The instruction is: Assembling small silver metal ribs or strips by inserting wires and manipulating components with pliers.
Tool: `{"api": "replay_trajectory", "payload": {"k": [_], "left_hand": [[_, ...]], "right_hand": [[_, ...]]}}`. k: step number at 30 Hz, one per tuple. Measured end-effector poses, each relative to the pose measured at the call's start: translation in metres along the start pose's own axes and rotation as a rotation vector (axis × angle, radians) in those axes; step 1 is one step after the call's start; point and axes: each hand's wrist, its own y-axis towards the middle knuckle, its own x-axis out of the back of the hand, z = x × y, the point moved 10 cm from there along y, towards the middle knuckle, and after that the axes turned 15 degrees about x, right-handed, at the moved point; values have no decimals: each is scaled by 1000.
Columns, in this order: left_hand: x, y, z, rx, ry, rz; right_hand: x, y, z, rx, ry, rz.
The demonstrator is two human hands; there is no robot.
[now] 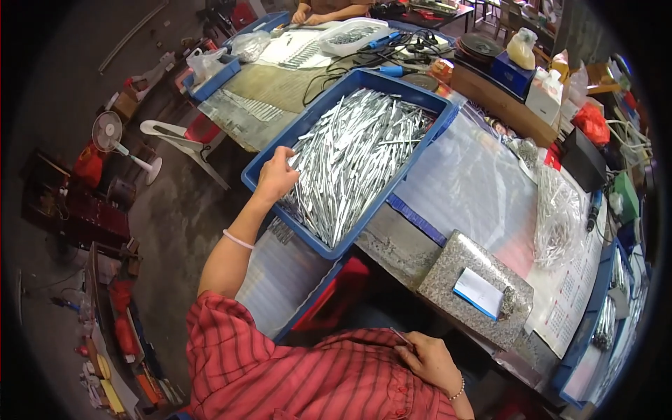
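Observation:
A deep blue plastic tray lies at an angle across the table, heaped with thin, shiny metal strips. My left hand reaches over the tray's left rim, its fingers curled at the edge of the heap. Whether a strip is between those fingertips is hidden. Low in the view, my right hand rests against the front of my red striped shirt. Its thumb and fingers are pinched together around something thin next to the cloth, too small to make out.
Right of the tray are a granite block with a notepad on it and a plastic bag of strips. Cables and blue-handled tools lie beyond it. Across the table, another person's hands work. A fan stands left.

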Motion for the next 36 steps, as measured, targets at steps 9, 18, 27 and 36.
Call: {"api": "replay_trajectory", "payload": {"k": [9,18,27,36], "left_hand": [[47,-35,-25,-123,-360,-152],[67,-224,-190,-579,-553,94],[-36,-345,-263,-774,-800,707],[-117,-359,-221,-360,-887,1186]], "right_hand": [[14,-4,19,74,-17,-76],[81,-9,32,76,215,-664],[107,-62,16,126,149,-873],[125,-90,2,48,536,-1156]]}}
